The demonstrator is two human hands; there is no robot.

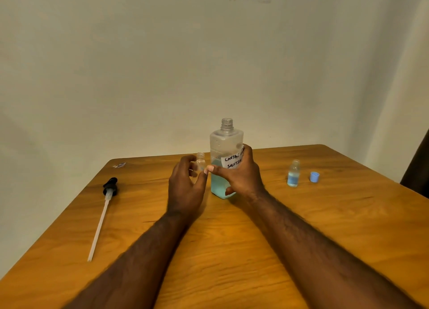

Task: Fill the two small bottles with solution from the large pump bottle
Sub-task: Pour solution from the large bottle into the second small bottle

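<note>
The large clear bottle [226, 144] stands open-necked at the table's middle, about half full of blue solution, with a handwritten label. My right hand [236, 174] grips it around the body. Just left of it, my left hand [185, 183] curls around a small clear bottle [200, 160] that looks empty and has no cap. A second small bottle [293, 174] with blue liquid in its lower half stands uncapped to the right. Its blue cap [314, 176] lies beside it.
The black pump head with its long white dip tube [103, 213] lies on the wooden table [232, 250] at the left. A small scrap of wrapper [119, 165] sits near the far left corner. A pale wall stands behind the table.
</note>
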